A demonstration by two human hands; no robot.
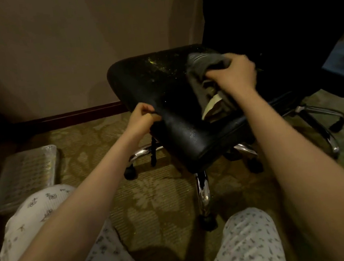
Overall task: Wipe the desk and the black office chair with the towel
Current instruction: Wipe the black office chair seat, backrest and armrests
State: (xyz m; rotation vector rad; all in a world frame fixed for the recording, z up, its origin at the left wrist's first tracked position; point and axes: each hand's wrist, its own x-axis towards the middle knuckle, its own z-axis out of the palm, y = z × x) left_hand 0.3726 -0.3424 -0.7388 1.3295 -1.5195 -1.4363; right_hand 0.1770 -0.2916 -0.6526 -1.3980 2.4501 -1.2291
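Towel [205, 77] lies bunched on black office chair seat [163, 101], right of frame centre. My right hand [233, 72] has fingers curled round its upper folds. Left hand [141, 116] pinches seat's left edge. I judge towel soft, light, floppy; best gripped mid-bunch. Long axis runs top to bottom of frame, pale tail pointing down. Yellowish specks [155, 65] dot seat's upper part

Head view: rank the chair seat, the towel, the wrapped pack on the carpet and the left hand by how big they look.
1. chair seat
2. wrapped pack
3. towel, bunched and partly hidden under the right hand, so its place against the pack is unsure
4. left hand
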